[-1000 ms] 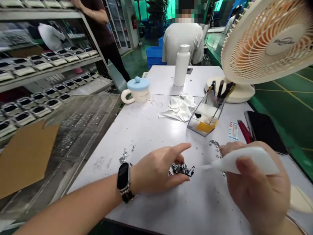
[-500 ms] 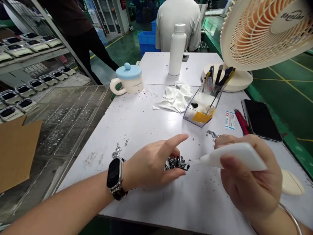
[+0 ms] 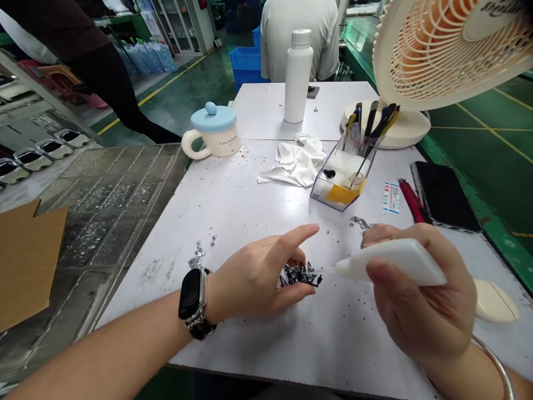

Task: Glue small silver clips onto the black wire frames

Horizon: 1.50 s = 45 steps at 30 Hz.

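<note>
A small heap of tiny black parts point(image 3: 300, 274) lies on the white table point(image 3: 250, 211). My left hand point(image 3: 262, 275), with a smartwatch point(image 3: 192, 294) on the wrist, rests beside the heap; its forefinger is stretched out, and thumb and other fingers curl about the parts. My right hand point(image 3: 420, 300) is wrapped round a white pen-shaped tool point(image 3: 391, 260). The tool's thin tip touches the heap's right side. Loose silvery bits point(image 3: 362, 223) lie just beyond my right hand, and more silvery bits point(image 3: 197, 258) lie at the left.
A clear pen holder point(image 3: 343, 180), white cloth point(image 3: 297, 161), lidded mug point(image 3: 214, 133), white bottle point(image 3: 297, 78) and fan point(image 3: 453, 50) stand farther back. A black phone point(image 3: 443, 197) and red pen point(image 3: 410, 203) lie right. Trays point(image 3: 104, 205) and cardboard point(image 3: 25, 255) sit left. Two people stand beyond.
The view has tilted down and shifted left. Both hands stay at the heap; the tool's tip has moved in from beside the heap until it touches the parts.
</note>
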Available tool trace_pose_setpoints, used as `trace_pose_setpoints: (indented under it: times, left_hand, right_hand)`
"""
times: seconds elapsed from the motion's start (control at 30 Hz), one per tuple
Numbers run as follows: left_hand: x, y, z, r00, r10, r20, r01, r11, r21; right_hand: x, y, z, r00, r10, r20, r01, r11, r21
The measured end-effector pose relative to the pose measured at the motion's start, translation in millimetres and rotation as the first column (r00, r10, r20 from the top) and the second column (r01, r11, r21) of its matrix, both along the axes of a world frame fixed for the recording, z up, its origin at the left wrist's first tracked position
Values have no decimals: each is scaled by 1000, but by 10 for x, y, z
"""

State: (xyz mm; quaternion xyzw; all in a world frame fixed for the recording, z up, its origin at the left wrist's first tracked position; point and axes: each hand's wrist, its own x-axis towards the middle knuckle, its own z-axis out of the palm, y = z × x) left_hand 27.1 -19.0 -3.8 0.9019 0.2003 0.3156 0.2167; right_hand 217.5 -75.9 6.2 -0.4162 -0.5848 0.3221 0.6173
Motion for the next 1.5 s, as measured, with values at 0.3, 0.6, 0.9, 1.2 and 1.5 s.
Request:
trace_pose_setpoints:
  times: [0.3,0.6,0.9,1.2,1.5]
  left_hand:
    - [-11,-3,-12,1000,-3,-4,3,1000,-11]
    - [-19,1,-1,1000,-2,-11,2,1000,-3]
    - [-16,20,-16,1000,-3,-12,2,1000,-5]
    - [-21,20,-30,1000,-1,-2,1,1000,-3]
    - [-34,22,-26,1000,-9,-3,9,1000,6]
  right_hand:
    - [3,8,19,1000,-22,21,22,1000,-22]
    - [-9,9,10,996,-88,-14,89,996,7]
    - [88,79,144,970,-212,-121,205,977,-62]
    - [63,64,88,985,-169,-30,167,984,-68]
    - [48,43,92,990,-138,-42,135,988,-71]
